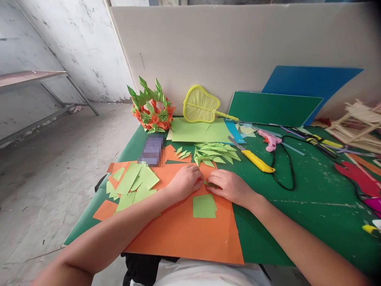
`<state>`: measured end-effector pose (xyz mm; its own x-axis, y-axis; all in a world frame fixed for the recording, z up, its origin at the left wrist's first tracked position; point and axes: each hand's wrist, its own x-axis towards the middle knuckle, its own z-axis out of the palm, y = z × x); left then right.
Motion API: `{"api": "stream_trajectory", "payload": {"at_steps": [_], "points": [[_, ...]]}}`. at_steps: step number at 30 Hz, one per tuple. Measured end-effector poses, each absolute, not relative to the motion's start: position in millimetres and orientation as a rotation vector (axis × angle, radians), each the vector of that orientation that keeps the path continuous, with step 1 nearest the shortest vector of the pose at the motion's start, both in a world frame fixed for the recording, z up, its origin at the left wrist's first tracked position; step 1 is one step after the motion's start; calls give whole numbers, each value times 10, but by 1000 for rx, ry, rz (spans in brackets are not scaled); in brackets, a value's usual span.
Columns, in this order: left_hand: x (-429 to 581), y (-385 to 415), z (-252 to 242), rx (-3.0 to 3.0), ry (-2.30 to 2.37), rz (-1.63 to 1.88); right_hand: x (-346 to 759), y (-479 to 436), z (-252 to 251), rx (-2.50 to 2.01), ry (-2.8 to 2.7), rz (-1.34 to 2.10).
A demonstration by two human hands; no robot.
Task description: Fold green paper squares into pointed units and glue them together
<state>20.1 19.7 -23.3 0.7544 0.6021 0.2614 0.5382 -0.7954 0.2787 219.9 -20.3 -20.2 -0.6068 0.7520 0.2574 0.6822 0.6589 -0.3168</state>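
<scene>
Over the orange paper sheet (190,238), my left hand (188,180) and my right hand (229,184) meet with bent fingers. Between their fingertips shows a sliver of a small green paper piece (206,182); both hands are closed on it, and most of it is hidden. Just beyond the hands lies a pile of pointed, folded green paper pieces (218,153), with a few smaller ones (183,153) to its left. Below my right hand rest square green paper sheets (204,206). Loose green paper cuttings (137,178) are scattered left of my left hand.
An orange and green paper basket (154,113) stands at the back left, beside a yellow leaf-shaped fan (201,104). A yellow utility knife (257,161) with its blade showing lies right of the pile, near a pink glue gun (269,140) with a black cord.
</scene>
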Motion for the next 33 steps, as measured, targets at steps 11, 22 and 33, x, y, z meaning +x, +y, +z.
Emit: {"api": "stream_trajectory", "payload": {"at_steps": [11, 22, 33], "points": [[188, 144, -244, 2617, 1103, 420, 2180, -183, -200, -1122, -2476, 352], [165, 121, -178, 2695, 984, 341, 2195, -170, -248, -1064, -2454, 358], [-2, 140, -162, 2856, 786, 338, 2178, -172, -250, -1054, -2429, 320]]}}
